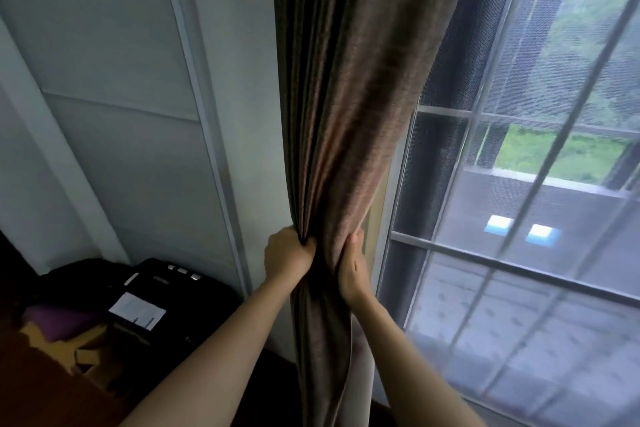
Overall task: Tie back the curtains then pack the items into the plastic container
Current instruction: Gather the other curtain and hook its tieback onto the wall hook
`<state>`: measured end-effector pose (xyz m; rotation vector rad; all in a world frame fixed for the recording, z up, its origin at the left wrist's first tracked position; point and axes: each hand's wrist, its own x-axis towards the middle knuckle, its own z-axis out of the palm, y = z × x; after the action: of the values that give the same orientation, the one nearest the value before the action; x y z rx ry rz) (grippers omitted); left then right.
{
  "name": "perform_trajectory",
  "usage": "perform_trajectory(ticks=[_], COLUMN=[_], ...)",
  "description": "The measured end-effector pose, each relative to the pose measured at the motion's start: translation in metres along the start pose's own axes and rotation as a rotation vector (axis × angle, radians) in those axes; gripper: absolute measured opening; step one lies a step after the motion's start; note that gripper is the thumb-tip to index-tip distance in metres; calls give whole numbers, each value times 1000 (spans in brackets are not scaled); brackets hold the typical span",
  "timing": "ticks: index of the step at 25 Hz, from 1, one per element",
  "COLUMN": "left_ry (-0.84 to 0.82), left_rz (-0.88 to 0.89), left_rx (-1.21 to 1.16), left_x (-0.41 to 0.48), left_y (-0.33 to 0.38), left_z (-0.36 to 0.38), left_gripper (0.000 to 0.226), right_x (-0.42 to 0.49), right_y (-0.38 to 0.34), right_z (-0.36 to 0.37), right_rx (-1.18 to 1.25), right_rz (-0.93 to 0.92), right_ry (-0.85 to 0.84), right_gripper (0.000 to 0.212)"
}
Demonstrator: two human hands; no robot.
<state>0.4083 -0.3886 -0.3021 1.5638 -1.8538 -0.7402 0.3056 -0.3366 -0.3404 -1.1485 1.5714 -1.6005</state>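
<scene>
The brown pleated fabric curtain (pixel 343 107) is hanging at centre, gathered into a waist where the left hand (pixel 289 255) is clamping it from nine o'clock and the right hand (pixel 351 269) is pressing from three o'clock, the barred mesh-screened window (pixel 519 184) lying at three o'clock

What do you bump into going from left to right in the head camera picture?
Black suitcase → left hand → brown curtain → right hand → window.
</scene>
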Motion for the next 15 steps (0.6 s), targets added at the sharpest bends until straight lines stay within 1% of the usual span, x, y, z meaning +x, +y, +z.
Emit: perform_trajectory(ticks=[2, 4, 5, 6, 9, 12, 14, 15], left_ry=[-119, -225, -260, -289, -381, -516, -598, -630], left_rz=[-100, -184, -192, -175, -76, 9, 43, 54], left_rx=[-30, -150, -161, -128, 18, 48, 51, 47], left_x=[8, 14, 16, 17, 17, 18, 20, 20], left_y=[5, 6, 8, 9, 18, 24, 28, 30], left_z=[-4, -7, -9, -10, -15, -16, -18, -19], left_gripper=[18, 27, 29, 30, 30, 36, 34, 31], right_x=[-3, -4, -5, -5, -8, -9, -10, -12], right_y=[8, 12, 14, 16, 25, 34, 36, 38], right_z=[5, 6, 5, 5, 4, 5, 9, 12], right_rx=[-73, -172, -224, -265, -336, -289, -274, -247], right_rz=[-24, -37, -41, -35, 61, 180, 229, 213], right_ry=[61, 115, 121, 110, 43, -3, -17, -21], right_gripper=[63, 64, 62, 58, 49, 51, 51, 50])
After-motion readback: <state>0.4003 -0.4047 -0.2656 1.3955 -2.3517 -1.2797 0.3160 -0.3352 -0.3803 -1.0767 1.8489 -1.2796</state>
